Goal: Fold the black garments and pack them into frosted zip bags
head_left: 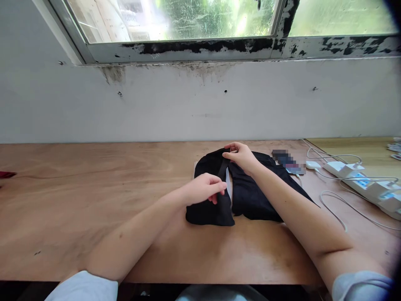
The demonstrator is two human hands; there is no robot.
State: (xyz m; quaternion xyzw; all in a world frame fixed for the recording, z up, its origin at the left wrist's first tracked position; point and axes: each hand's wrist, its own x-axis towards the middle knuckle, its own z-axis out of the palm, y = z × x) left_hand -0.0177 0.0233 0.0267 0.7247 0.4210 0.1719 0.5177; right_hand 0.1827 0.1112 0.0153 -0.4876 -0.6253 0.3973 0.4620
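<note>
A black garment (253, 196), its exact kind unclear, lies folded on the table in front of me. Down its middle runs a gap where a strip of white (229, 186) shows between two black parts. My right hand (241, 156) is at the far end of this gap, thumb and fingers pinching the dark edge of the cloth. Lower on the left part, my left hand (203, 188) rests over the fabric with its fingers curled and thumb against them. Whatever those fingers hold, if anything, is hidden.
White power strips (363, 184) with plugs and looping white cables stand on the right. A blurred-out, phone-like item (288, 162) lies behind the garment. Something red (6, 174) is at the far left. The wooden table (94, 184) meets a white wall under a window.
</note>
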